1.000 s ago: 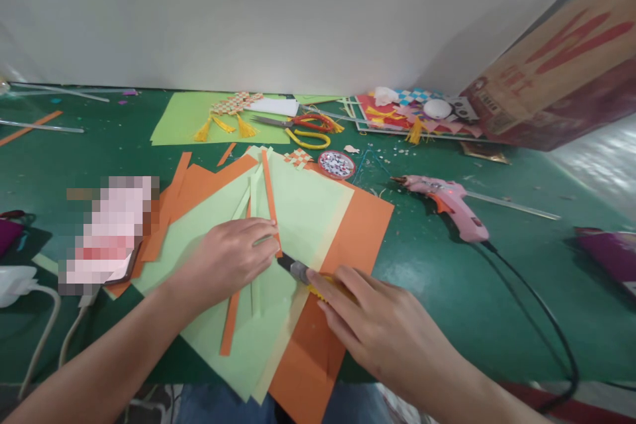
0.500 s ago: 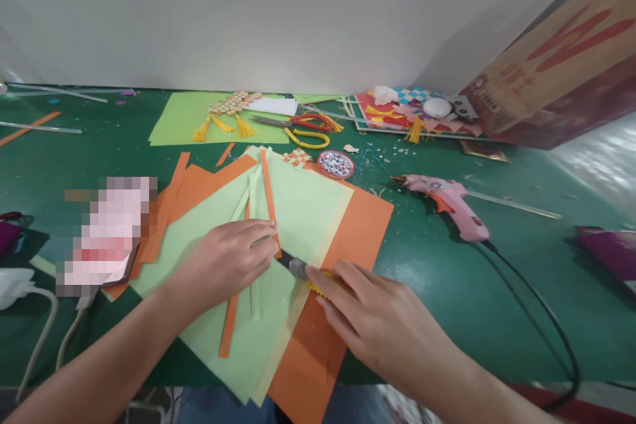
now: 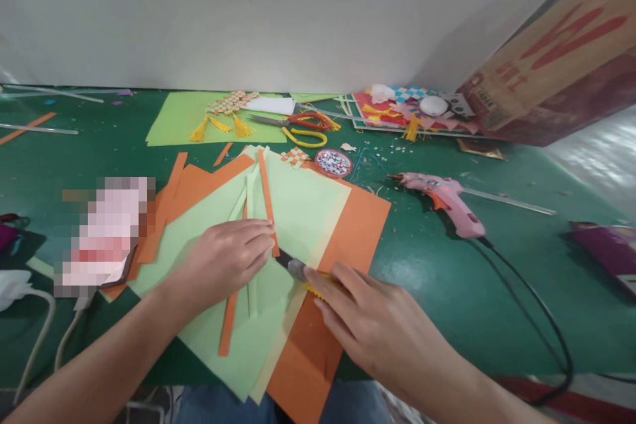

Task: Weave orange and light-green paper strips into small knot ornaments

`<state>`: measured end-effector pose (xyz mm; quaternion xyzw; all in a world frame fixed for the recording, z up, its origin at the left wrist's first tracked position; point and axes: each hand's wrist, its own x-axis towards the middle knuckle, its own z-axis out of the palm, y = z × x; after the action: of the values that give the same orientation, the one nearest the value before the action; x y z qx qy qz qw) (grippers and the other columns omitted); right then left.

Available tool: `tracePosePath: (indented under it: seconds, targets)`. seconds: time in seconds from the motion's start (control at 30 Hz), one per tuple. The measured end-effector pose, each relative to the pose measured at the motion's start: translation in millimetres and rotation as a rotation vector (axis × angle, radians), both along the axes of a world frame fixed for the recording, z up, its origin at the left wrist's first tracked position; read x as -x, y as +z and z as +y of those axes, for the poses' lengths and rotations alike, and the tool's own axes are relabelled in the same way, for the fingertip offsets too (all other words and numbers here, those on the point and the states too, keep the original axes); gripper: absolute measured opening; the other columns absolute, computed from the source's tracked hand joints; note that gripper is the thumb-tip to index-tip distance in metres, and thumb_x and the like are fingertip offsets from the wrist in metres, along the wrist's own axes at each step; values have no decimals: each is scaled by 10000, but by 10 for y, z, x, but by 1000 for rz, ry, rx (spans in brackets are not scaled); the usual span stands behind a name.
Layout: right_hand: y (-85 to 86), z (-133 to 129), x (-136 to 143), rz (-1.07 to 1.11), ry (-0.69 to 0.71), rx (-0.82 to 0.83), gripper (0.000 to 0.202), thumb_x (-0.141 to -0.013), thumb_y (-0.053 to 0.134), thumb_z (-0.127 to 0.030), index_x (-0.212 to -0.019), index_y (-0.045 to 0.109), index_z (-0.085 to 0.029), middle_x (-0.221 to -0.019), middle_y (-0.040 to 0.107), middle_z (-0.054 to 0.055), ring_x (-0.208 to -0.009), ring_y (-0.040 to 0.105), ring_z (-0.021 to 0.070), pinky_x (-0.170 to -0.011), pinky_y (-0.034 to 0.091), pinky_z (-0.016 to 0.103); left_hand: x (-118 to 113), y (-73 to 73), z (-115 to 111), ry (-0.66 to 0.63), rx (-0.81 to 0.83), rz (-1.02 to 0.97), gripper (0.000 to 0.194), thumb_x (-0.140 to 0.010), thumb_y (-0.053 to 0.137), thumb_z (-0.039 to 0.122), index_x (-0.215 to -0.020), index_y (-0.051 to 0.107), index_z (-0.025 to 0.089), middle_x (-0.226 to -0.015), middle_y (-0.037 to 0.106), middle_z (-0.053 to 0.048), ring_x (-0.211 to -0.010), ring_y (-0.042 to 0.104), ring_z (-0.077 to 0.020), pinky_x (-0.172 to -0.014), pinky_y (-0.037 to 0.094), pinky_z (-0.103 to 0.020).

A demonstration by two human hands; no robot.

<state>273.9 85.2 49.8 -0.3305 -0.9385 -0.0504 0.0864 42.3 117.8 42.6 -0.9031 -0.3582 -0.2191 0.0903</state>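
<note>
My left hand [image 3: 233,255] pinches the lower end of a narrow orange strip [image 3: 266,189], which slants up over pale green sheets [image 3: 308,205]. In my right hand [image 3: 372,311] is a yellow craft knife [image 3: 297,269], its dark blade touching or very near the strip's lower end. Pale green strips [image 3: 252,285] and another orange strip [image 3: 228,328] lie under and beside my left hand. Larger orange sheets [image 3: 360,225] stick out from beneath the green ones. My left fingertips partly cover the strip.
A pink glue gun [image 3: 447,199] with a black cable lies at the right. Scissors [image 3: 298,126], a round tub of small pieces [image 3: 333,163] and a woven tasselled piece [image 3: 231,104] are behind. A phone [image 3: 106,232] is left, a paper bag [image 3: 551,59] back right.
The whole view has shifted slightly, with objects a little further left. Both hands, the strip and the knife keep nearly the same positions relative to each other.
</note>
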Motion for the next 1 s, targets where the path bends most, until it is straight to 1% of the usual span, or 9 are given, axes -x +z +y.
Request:
tracePosePath:
  seconds: [0.17, 0.33, 0.47, 0.6, 0.77, 0.87, 1.0]
  targets:
    - [5, 18, 26, -3, -21, 8, 296, -887, 417, -147, -1099, 624, -129, -851, 637, 72, -615, 587, 115, -469, 423, 237, -3, -3, -2, 11, 16, -3, 298, -946, 405, 182, -869, 685, 115, -965, 745, -78, -898, 706, -195, -773, 593, -317]
    - [1, 25, 42, 38, -42, -30, 314, -884, 405, -145, -1110, 622, -120, -792, 620, 53, -563, 577, 112, -446, 412, 244, 3, -16, 0, 23, 32, -6, 285, -943, 417, 195, -881, 687, 128, -975, 745, -66, -913, 702, -187, -785, 589, -306]
    - [-8, 48, 44, 5, -75, -73, 332, -867, 418, -134, -1133, 616, -120, -760, 608, 53, -565, 573, 116, -441, 391, 238, 0, -13, -3, 19, 47, -15, 273, -936, 420, 175, -870, 681, 126, -965, 744, -66, -907, 703, -192, -766, 594, -313]
    - [7, 52, 21, -57, -31, -73, 351, -828, 464, -110, -1147, 611, -109, -794, 626, 67, -594, 574, 117, -450, 387, 231, -4, -11, -4, 23, 32, -15, 253, -932, 428, 171, -881, 672, 124, -962, 742, -72, -900, 702, -195, -764, 592, -312]
    - [14, 25, -14, -52, -7, -61, 333, -838, 456, -99, -1125, 624, -114, -828, 645, 70, -594, 567, 118, -453, 392, 244, -4, -9, 7, 25, 14, -1, 247, -920, 414, 128, -982, 654, 114, -970, 737, -78, -902, 698, -196, -764, 591, -315]
    - [8, 22, -29, -33, 7, -75, 337, -827, 479, -102, -1131, 624, -108, -801, 640, 55, -585, 566, 115, -454, 384, 246, -3, 0, 16, 14, 3, 11, 279, -910, 391, 96, -966, 664, 111, -990, 730, -89, -921, 690, -202, -800, 585, -337]
    - [16, 33, -36, -21, 11, -97, 344, -804, 520, -113, -1132, 625, -106, -769, 626, 39, -578, 568, 116, -462, 380, 252, 3, 7, 23, 3, 14, 19, 275, -903, 405, 94, -939, 677, 105, -981, 731, -89, -914, 691, -212, -783, 589, -347]
